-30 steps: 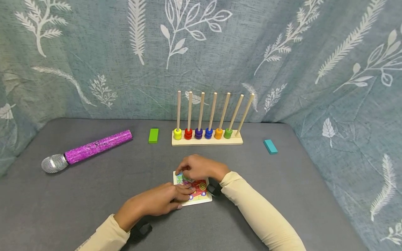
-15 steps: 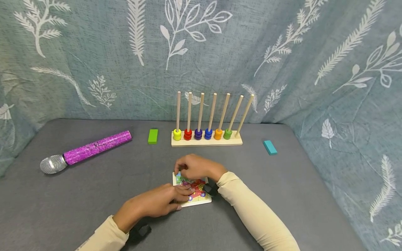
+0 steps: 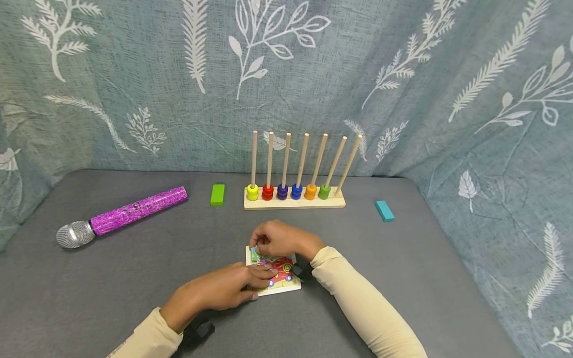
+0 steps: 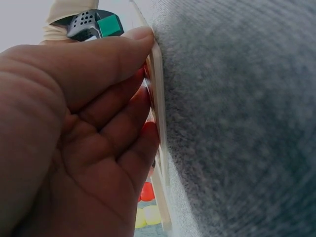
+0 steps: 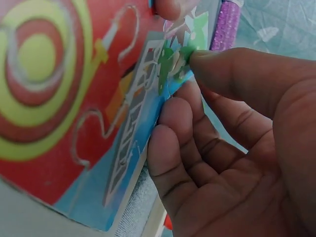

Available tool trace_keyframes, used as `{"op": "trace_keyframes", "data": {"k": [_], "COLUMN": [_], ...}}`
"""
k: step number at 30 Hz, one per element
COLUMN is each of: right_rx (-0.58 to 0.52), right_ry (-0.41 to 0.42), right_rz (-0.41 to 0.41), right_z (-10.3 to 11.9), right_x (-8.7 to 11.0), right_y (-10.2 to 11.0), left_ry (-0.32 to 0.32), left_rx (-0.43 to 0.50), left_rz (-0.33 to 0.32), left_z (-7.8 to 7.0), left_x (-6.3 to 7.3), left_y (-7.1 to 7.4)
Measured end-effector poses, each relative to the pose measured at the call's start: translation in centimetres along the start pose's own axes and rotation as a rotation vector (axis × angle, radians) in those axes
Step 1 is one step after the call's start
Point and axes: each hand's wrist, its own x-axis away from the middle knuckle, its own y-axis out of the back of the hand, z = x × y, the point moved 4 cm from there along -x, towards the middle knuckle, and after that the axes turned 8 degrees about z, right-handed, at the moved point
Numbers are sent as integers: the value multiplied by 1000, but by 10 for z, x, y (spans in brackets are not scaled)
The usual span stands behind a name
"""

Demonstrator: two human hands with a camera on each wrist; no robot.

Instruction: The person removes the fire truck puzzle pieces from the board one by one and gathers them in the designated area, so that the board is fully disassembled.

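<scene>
A small jigsaw puzzle in a pale wooden tray lies on the grey table, with a red vehicle printed on it. My left hand rests on its left side, fingers extended over the picture. In the left wrist view the thumb touches the tray's edge. At the tray's far left corner my right hand pinches a green and blue puzzle piece between thumb and curled fingers. The right wrist view shows this piece partly covered by the thumb. Both hands hide parts of the picture.
Behind the puzzle stands a wooden peg rack with tall rods and coloured rings. A green block and a glittery purple microphone lie to the left. A teal block lies at the right. A patterned curtain hangs behind.
My right hand has shifted very slightly at the tray's far left corner, its forearm a little to the left. The left hand stays in place on the puzzle.
</scene>
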Motion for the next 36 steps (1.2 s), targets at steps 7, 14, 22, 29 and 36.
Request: {"op": "trace_keyframes", "data": {"k": [7, 14, 22, 29, 36], "right_rx": [-30, -130, -308, -386, -410], "right_ry": [-2, 18, 46, 22, 12], "right_rz": [-33, -60, -99, -137, -177], "right_z": [-2, -8, -17, -23, -29], "right_x": [2, 3, 7, 15, 27], "right_y": [0, 0, 3, 7, 14], "left_ry": [-12, -1, 5, -4, 5], "left_rx": [11, -4, 33, 8, 3], "left_rz": [-9, 0, 16, 16, 21], "left_z": [0, 0, 0, -1, 1], "left_x": [0, 1, 0, 0, 0], "left_y": [0, 1, 1, 1, -1]}}
